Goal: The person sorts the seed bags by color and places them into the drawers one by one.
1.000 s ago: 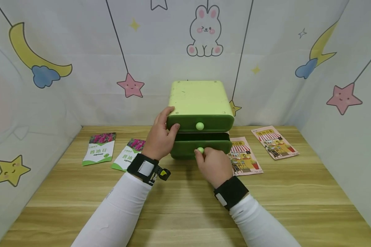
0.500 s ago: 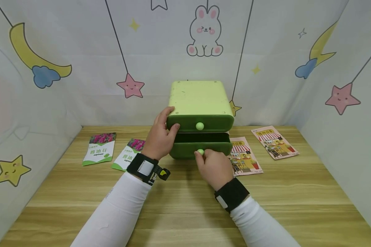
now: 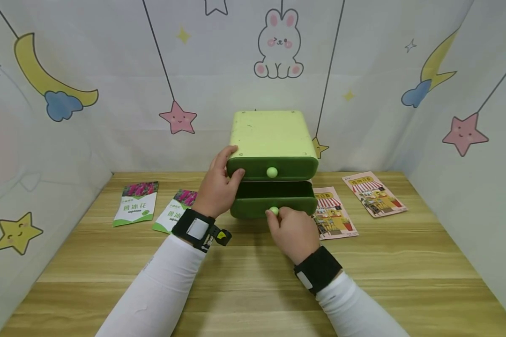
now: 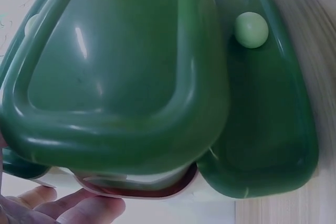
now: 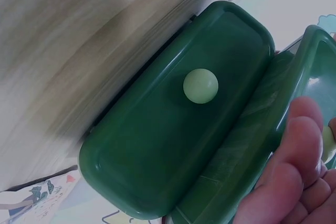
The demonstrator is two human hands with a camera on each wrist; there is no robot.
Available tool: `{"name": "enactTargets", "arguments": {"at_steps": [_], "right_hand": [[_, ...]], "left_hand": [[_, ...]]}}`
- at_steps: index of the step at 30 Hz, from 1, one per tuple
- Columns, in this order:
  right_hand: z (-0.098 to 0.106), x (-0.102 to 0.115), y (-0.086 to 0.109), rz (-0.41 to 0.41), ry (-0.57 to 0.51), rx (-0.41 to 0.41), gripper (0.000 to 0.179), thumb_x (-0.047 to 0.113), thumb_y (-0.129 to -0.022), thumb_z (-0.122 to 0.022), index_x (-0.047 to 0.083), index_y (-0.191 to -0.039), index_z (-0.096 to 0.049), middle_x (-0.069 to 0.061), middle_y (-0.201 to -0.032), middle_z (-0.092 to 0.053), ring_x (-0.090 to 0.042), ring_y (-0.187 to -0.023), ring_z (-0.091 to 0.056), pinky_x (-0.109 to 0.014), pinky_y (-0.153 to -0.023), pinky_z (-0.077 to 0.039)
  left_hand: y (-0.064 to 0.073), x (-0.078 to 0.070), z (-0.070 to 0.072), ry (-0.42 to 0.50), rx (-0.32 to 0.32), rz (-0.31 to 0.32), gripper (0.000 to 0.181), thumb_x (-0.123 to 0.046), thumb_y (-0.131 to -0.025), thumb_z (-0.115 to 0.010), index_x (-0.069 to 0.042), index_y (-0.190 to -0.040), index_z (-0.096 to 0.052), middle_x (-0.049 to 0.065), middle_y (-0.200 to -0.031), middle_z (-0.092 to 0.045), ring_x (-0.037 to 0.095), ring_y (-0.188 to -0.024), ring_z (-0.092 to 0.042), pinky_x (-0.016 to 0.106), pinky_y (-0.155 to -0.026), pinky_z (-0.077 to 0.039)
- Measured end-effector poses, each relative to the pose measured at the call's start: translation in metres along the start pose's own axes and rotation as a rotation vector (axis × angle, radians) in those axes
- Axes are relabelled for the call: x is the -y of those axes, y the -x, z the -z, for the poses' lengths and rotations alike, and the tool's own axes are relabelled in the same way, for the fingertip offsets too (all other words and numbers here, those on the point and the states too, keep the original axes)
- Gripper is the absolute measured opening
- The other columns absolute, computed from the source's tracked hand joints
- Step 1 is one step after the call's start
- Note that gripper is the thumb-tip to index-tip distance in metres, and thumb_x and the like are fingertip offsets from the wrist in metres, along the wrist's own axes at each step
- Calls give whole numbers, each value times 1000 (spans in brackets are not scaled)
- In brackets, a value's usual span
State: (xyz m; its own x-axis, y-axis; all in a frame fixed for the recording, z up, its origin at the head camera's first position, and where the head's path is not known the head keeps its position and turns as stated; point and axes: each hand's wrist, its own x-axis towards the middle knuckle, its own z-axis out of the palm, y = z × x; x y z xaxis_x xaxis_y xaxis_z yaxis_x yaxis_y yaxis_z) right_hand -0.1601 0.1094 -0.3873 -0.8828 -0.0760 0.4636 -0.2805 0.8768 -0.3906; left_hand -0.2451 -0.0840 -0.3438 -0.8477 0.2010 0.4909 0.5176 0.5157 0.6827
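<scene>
A small drawer cabinet (image 3: 271,133) has a pale yellow-green top and dark green fronts. My left hand (image 3: 219,187) grips its left front edge, thumb against the top drawer (image 3: 253,169) and fingers along the side. Below that, the middle drawer (image 3: 250,209) is partly pulled out; the visible part of its inside looks dark and bare. With thumb and fingers, my right hand (image 3: 295,231) pinches its round light green knob (image 3: 274,211). The wrist views reveal a closed bottom drawer (image 5: 157,145) with its own knob (image 5: 200,86), hidden in the head view.
Two flower-pictured packets, one at the far left (image 3: 136,203) and another (image 3: 174,210) beside my left wrist, lie on the wooden table (image 3: 253,290). To the right are two pink packets, one (image 3: 335,215) partly behind my right hand, one (image 3: 375,194) farther out. Printed cloth walls surround the table.
The middle drawer has slid farther out toward me, its opening wider, and my right hand has come slightly nearer with the knob. My left hand stays in place on the cabinet.
</scene>
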Motion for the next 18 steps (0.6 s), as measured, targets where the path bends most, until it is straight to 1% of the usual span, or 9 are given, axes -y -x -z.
{"name": "enactTargets", "arguments": {"at_steps": [5,8,18], "right_hand": [[2,1,2,5,-1,-1,47,39,-95,-50,20,-53,-44,4,-44,-40,-10,-36,-37,-30,-32,-29],[3,2,4,9,6,-4,46,39,-95,-51,20,-53,-44,5,-44,-40,-10,-37,-37,-30,-32,-29],[4,3,8,17,18,-4,46,40,-94,-51,21,-53,-44,5,-44,-40,-10,-37,-37,-30,-31,-29]], "left_hand": [[0,0,0,17,5,0,51,-29,-97,-51,-32,-143,-29,9,-137,-35,19,-90,-55,41,-74,-53],[0,0,1,11,6,7,51,-29,-97,-51,-33,-143,-29,9,-137,-35,18,-88,-56,39,-72,-54],[1,-2,1,22,11,3,51,-29,-97,-51,-32,-143,-29,9,-137,-35,18,-93,-56,40,-73,-54]]}}
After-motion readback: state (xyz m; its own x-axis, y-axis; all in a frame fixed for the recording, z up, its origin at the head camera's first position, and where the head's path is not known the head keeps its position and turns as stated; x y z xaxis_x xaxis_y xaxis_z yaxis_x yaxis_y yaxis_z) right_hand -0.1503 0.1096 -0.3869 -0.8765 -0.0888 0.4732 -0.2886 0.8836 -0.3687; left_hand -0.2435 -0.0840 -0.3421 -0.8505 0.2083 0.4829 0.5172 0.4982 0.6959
